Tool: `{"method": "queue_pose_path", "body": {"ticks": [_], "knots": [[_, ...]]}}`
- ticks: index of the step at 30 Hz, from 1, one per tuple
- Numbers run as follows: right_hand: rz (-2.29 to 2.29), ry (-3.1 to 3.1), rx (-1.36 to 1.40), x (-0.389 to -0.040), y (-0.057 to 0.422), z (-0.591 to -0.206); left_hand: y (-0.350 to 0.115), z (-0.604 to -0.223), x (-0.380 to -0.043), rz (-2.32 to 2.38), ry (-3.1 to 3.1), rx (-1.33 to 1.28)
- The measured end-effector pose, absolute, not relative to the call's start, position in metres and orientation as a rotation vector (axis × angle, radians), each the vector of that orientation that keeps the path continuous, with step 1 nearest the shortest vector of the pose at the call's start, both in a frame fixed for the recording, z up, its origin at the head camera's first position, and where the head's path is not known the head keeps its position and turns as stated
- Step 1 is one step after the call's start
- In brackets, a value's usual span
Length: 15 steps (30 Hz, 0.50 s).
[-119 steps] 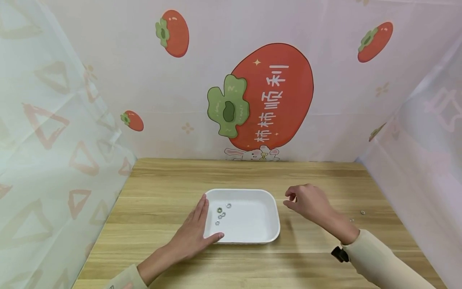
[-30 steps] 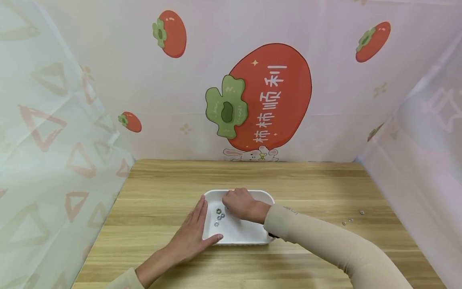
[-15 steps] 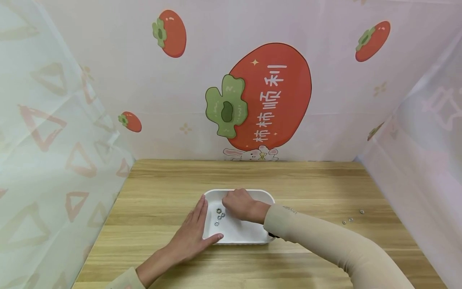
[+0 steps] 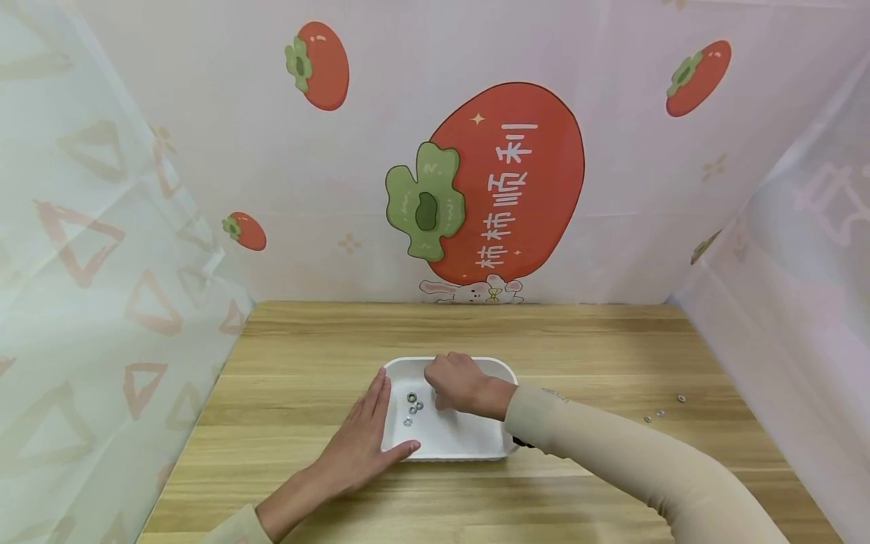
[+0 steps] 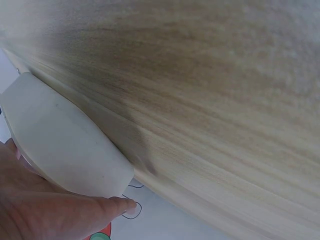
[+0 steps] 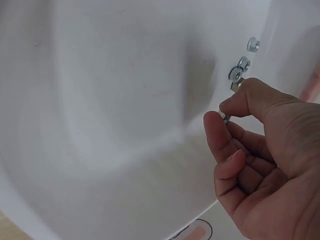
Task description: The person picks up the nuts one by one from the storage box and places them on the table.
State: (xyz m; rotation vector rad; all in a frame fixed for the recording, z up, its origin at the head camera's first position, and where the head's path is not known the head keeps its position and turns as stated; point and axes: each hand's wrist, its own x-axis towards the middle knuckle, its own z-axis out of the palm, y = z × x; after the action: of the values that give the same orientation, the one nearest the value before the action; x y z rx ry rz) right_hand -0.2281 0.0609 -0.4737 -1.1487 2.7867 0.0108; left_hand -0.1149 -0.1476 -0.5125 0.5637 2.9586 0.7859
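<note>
In the head view, my left hand [image 4: 363, 438] rests with straight fingers along the left side of a white tray [image 4: 469, 458]. The left wrist view shows that hand against the tray's outer wall [image 5: 65, 135]. My right hand [image 4: 464, 384] reaches down into the tray with its fingers bent. In the right wrist view, the thumb and forefinger of the right hand [image 6: 270, 150] pinch a small metal nut [image 6: 224, 118], partly hidden by the fingertips. Beside them on the tray floor lie a yellowish nut [image 4: 411, 397] and several silver nuts [image 6: 253, 45].
To the right on the wooden table [image 4: 306, 340], a ring-shaped metal piece [image 4: 681, 398] lies near two smaller ones [image 4: 661, 413]. A printed cloth backdrop [image 4: 326, 264] rises behind the table, with cloth on both sides. The right forearm crosses the tray's right rim.
Since four seconds ago, my right hand has moved left from beside the tray into it. In the last half second it has shifted slightly right. The left hand keeps its place.
</note>
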Motion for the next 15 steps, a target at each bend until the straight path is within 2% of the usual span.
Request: {"method": "queue_pose_path", "body": {"ticks": [15], "knots": [[-0.344,2.759,-1.012,-0.226,0.079,-0.457,-0.147,-0.512,-0.116,0.772,2.939,0.537]]}}
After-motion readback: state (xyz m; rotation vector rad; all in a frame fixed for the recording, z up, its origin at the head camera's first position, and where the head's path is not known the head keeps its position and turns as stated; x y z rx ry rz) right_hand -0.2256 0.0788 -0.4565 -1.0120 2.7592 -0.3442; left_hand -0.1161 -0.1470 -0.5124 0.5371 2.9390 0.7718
